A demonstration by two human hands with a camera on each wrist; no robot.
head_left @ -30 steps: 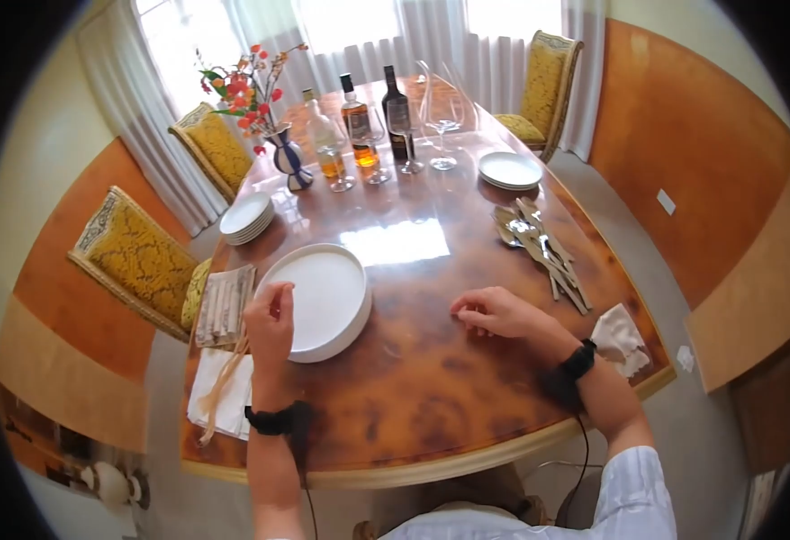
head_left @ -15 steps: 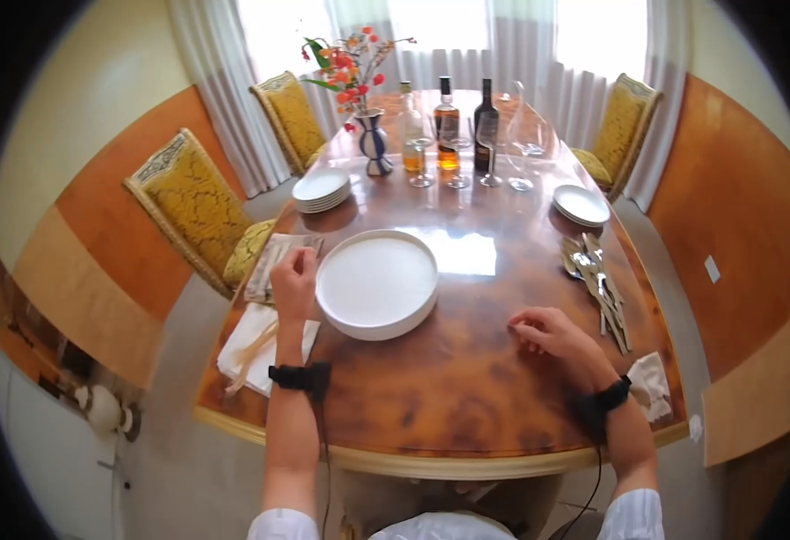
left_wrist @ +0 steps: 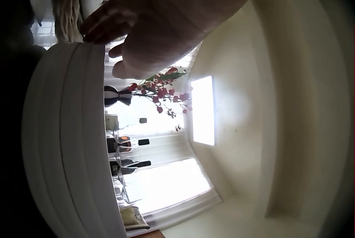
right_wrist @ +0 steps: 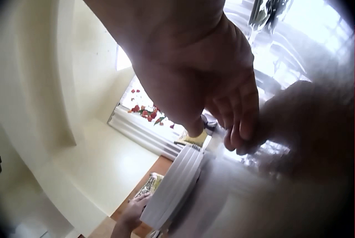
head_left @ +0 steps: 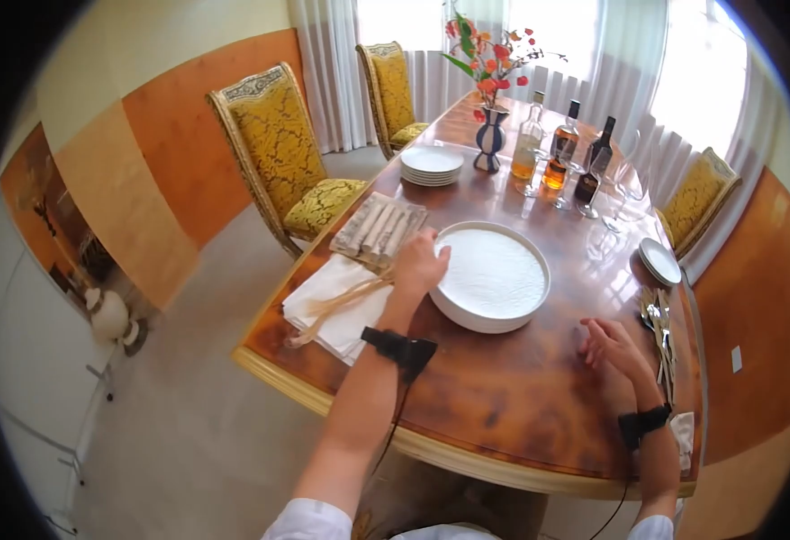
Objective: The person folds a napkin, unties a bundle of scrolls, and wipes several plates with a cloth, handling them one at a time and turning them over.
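Observation:
A stack of large white plates (head_left: 492, 279) stands near the table's front; its layers show as white bands (left_wrist: 72, 138) in the left wrist view. My left hand (head_left: 419, 267) is at the stack's left rim, between it and the rolled grey patterned napkins (head_left: 379, 227). Its fingers (left_wrist: 108, 22) are loosely bent and hold nothing. Below that hand lie folded white napkins (head_left: 336, 301) with a bundle of beige cords (head_left: 345, 304) across them. My right hand (head_left: 613, 346) hovers low over the table right of the plates, fingers relaxed, left of the cutlery pile (head_left: 660, 328).
Farther back stand small plates (head_left: 432, 166), a striped vase (head_left: 490, 139) of red flowers, several bottles (head_left: 563, 148) and stemmed glasses (head_left: 591, 184). More small plates (head_left: 659, 262) sit at the right edge, a pale cloth (head_left: 683, 436) at front right. A yellow chair (head_left: 282, 144) stands left.
The head view has turned left. My left hand has moved from above the table's left side to the plate stack's left rim. My right hand stays over the table, fingers loose.

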